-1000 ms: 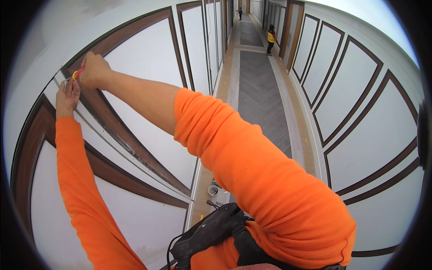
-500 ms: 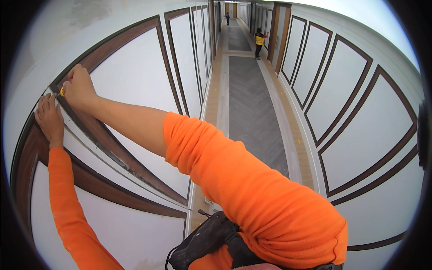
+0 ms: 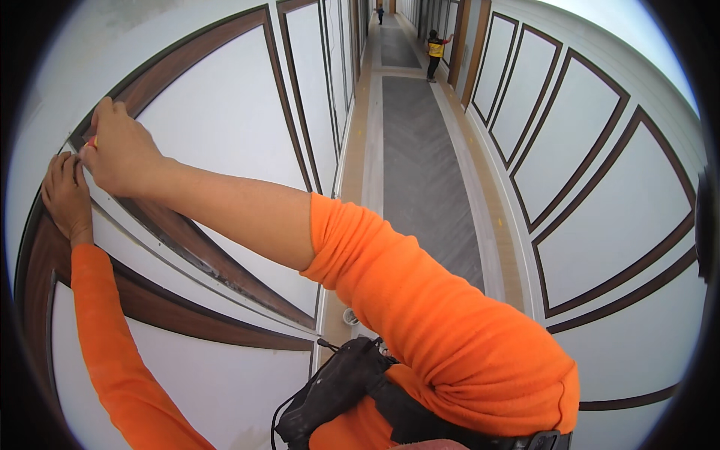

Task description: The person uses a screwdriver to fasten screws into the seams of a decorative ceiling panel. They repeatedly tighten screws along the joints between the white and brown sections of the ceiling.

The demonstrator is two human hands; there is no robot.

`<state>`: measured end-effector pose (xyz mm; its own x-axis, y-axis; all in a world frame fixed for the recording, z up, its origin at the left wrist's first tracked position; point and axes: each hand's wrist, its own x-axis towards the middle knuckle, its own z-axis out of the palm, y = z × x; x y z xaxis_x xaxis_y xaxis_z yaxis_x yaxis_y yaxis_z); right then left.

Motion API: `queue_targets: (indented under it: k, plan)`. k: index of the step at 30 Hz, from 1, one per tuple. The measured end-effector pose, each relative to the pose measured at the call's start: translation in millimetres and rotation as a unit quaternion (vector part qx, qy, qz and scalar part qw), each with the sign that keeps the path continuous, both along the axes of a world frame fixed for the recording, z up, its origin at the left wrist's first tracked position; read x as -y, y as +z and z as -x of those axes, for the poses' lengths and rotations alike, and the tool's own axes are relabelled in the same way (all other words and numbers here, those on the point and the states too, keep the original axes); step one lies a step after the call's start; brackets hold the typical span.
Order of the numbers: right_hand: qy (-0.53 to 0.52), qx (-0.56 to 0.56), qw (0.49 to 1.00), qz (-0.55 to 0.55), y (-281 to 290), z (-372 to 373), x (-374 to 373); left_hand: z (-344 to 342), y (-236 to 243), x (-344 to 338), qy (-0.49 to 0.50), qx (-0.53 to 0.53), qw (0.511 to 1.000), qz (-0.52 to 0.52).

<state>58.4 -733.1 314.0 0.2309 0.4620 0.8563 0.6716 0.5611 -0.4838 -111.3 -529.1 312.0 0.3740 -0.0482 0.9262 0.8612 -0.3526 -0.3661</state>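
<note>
My right hand (image 3: 124, 154) is closed around a small tool with a red and yellow handle (image 3: 91, 142); the fingers hide most of it. It is held at the upper left, against the corner of a dark brown wood moulding (image 3: 161, 84) on the left wall. Just below it, my left hand (image 3: 69, 196) lies with fingers stretched along the wall, its fingertips close to the tool. Between the upper moulding and a lower brown moulding (image 3: 172, 313) runs a pale strip with a narrow groove (image 3: 161, 244).
A long corridor with a grey floor strip (image 3: 427, 165) stretches ahead. Framed white panels (image 3: 630, 217) line the right wall. A person in a yellow vest (image 3: 436, 49) stands by a doorway, another person (image 3: 380, 13) farther off. A black pouch (image 3: 330, 394) hangs at my waist; a round container (image 3: 350, 316) sits below.
Both hands have shifted slightly left in the picture, and my right hand has turned, hiding more of the tool's handle. The view has tilted down a little.
</note>
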Motion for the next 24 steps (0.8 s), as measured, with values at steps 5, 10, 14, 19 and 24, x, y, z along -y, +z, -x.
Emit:
queue_targets:
  k: [5, 10, 14, 19, 24]
  plan:
    - [-0.060, 0.162, 0.979, 0.110, 18.0, -4.0, 31.9, -8.4, -4.1, 5.5, 0.018, -0.025, 1.000, -0.001]
    - [-0.116, 0.143, 0.978, -0.098, 7.3, -1.0, 10.9, 2.3, -0.4, -9.7, 0.010, -0.034, 0.999, -0.005]
    - [-0.065, 0.104, 0.991, -0.056, 7.7, -5.6, 12.8, 0.3, -1.9, -10.5, 0.015, -0.016, 1.000, 0.000]
    - [-0.037, 0.117, 0.987, 0.104, 7.6, -12.4, 21.4, -1.4, -2.3, -3.0, 0.041, -0.022, 0.999, -0.010]
    - [-0.053, 0.122, 0.991, -0.020, -14.7, -18.2, 5.7, 6.7, 1.2, -28.5, 0.004, -0.039, 0.999, -0.022]
